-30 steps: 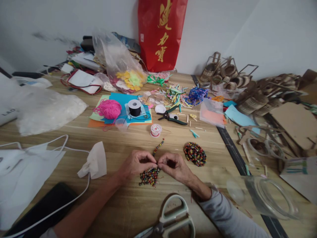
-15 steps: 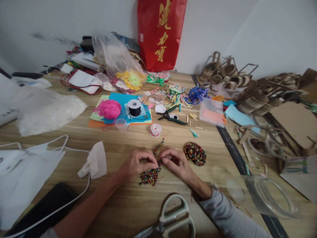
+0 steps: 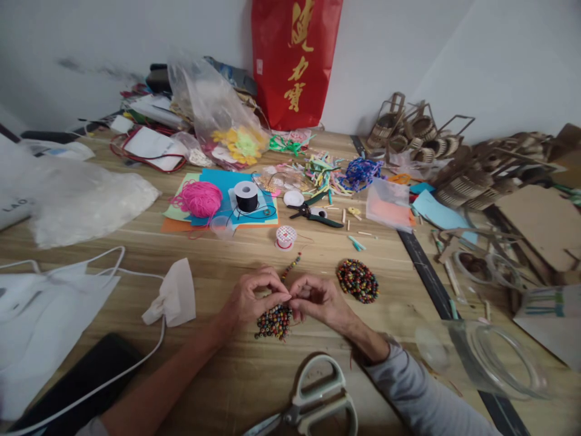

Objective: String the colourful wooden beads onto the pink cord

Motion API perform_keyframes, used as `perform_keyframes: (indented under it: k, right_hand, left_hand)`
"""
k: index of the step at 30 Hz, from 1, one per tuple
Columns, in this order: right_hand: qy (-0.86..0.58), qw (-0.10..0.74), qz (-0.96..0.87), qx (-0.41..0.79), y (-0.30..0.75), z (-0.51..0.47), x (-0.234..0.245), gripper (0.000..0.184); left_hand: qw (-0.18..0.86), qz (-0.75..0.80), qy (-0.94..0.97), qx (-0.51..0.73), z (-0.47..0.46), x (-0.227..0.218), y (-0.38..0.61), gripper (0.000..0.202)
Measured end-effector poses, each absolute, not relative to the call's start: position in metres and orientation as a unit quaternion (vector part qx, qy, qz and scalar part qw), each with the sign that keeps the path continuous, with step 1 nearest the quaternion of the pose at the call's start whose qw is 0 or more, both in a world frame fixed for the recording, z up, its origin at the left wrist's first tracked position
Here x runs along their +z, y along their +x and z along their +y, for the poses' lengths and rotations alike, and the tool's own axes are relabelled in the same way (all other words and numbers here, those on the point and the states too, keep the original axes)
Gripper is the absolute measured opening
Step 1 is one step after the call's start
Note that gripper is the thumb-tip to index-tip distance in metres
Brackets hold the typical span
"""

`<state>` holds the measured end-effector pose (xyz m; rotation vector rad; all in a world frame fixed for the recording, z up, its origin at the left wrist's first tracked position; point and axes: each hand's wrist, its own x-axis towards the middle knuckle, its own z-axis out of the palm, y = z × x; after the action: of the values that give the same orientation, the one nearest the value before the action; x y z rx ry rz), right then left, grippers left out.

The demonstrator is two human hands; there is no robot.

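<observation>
My left hand (image 3: 254,297) and my right hand (image 3: 320,298) meet fingertip to fingertip above a pile of loose multicoloured beads (image 3: 273,321). Both hands pinch thumb against forefinger; what lies between the tips is too small to make out. Just beyond them a short string of beads (image 3: 291,265) runs down behind the fingers, and its thin cord trails toward a small spool (image 3: 285,237). A coiled heap of strung beads (image 3: 357,281) lies to the right of my right hand. Scissors (image 3: 320,393) rest on the table nearest me.
Behind the spool are pliers (image 3: 315,212), a black cord reel (image 3: 246,197) and pink yarn (image 3: 198,198). A white cable (image 3: 140,363) and black phone-like slab (image 3: 82,387) lie at left. Woven baskets (image 3: 422,127) and clear tubing (image 3: 503,360) occupy the right side.
My right hand's fingers have shifted slightly left and down, so the two pinches now touch. The beads, spool and scissors stay where they were.
</observation>
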<state>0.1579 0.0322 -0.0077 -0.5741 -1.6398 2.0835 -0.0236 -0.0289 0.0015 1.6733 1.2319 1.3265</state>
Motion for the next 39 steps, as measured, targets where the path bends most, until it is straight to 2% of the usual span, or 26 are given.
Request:
perform_keyframes:
  k: [14, 26, 33, 39]
  right_hand:
    - [-0.248, 0.262, -0.627, 0.691, 0.159, 0.035, -0.003, 0.03]
    - [-0.249, 0.287, -0.616, 0.69, 0.16, 0.038, -0.008, 0.03]
    - [-0.243, 0.283, -0.615, 0.695, 0.159, 0.039, -0.006, 0.029]
    - [-0.229, 0.288, -0.614, 0.698, 0.159, 0.039, -0.005, 0.029]
  left_hand:
    - [0.339, 0.539, 0.605, 0.478, -0.029, 0.005, -0.038, 0.015]
    - [0.224, 0.579, 0.676, 0.397, -0.025, -0.004, -0.052, 0.011]
    - [0.198, 0.581, 0.709, 0.347, -0.026, -0.011, -0.053, 0.005]
    - [0.193, 0.584, 0.709, 0.346, -0.026, -0.009, -0.05, 0.01]
